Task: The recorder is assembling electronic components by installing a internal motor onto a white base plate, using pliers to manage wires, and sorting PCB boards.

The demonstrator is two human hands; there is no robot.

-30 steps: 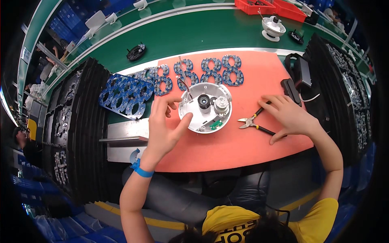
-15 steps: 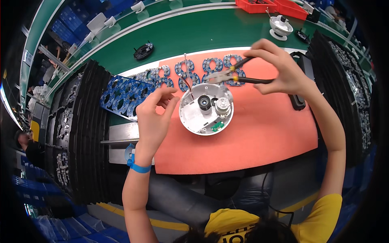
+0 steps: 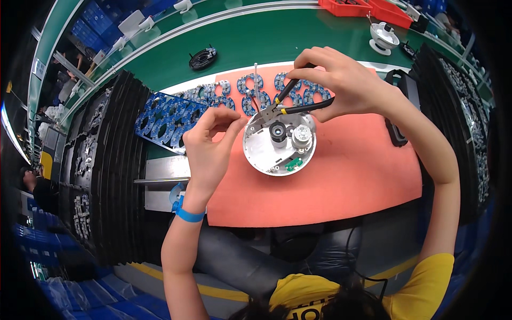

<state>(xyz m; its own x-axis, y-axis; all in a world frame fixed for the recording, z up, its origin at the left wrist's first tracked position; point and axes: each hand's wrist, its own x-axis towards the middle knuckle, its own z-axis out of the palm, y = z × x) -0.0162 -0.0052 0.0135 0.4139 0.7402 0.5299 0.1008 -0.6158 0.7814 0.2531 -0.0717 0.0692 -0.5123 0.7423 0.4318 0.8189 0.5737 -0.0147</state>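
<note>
A round white camera housing [image 3: 261, 157] lies on the orange mat, its inside facing up, with a black lens [image 3: 278, 132], a round silver motor-like part [image 3: 302, 136] and a small green circuit board [image 3: 294, 164]. Thin wires [image 3: 254, 101] rise from its far left side. My right hand [image 3: 341, 80] grips pliers [image 3: 280, 109] with black and yellow handles. Their handles are spread, and the jaws are over the far left part of the housing, by the wires. At the left rim, my left hand [image 3: 210, 146] has thumb and forefinger pinched together; what they hold, if anything, is too small to make out.
Several blue ring-shaped circuit boards [image 3: 249, 85] lie along the far edge of the mat [image 3: 352, 165]. A blue board panel [image 3: 165, 125] lies left. Black tray stacks [image 3: 114, 170] flank both sides. Beyond are a black round part [image 3: 203, 57], a white camera unit [image 3: 383, 38] and red bins [image 3: 346, 7].
My right hand has brought the pliers left and nearer, from beyond the housing to over its far left part. My left hand's fingertips have come together at the rim.
</note>
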